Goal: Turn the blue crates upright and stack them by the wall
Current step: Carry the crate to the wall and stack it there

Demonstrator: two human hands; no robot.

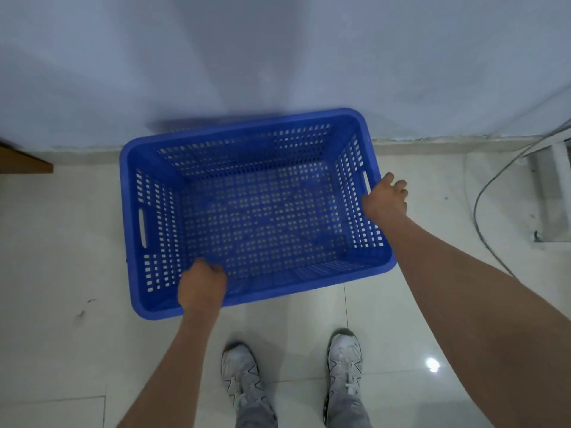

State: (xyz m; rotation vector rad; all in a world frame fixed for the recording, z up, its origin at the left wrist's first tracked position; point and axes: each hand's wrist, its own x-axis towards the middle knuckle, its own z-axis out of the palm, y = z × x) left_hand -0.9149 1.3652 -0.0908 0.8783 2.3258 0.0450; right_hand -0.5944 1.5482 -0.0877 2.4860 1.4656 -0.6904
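A blue perforated plastic crate [247, 208] is upright, open side up, in front of the pale wall [278, 57], with its far rim close to the wall's base. My left hand [202, 285] grips the crate's near rim toward its left corner, fingers curled over the edge. My right hand [386, 196] holds the right rim beside the slot handle. The inside of the crate holds nothing. I cannot tell whether the crate rests on the floor or hangs just above it.
White glossy tiles [61, 242] cover the floor. A brown wooden edge [21, 162] juts in at the left. A grey cable [485, 199] and a metal frame [553, 186] lie at the right. My two white shoes [290, 381] stand just behind the crate.
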